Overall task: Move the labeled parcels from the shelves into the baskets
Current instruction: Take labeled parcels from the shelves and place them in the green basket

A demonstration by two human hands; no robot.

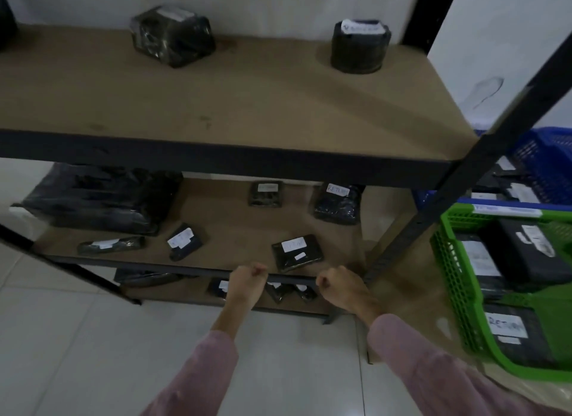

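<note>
Both fists are balled up: left hand (247, 279) and right hand (337, 284), each grip curled on nothing at the middle shelf's (235, 230) front edge. The flat labeled parcel (297, 254) lies on it just past them, between both, long axis left-right. The green basket (445, 260) on the right is cut off, the lower parcels (280, 293) are half hidden, and the labels are blurry.

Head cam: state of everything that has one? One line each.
left hand, fingers curled, holding nothing
right hand, fingers curled, holding nothing
green basket, partly filled
blue basket, partly filled
flat parcel, lying on middle shelf, label up, untouched
cylindrical parcel, upright on top shelf, label on top
</note>
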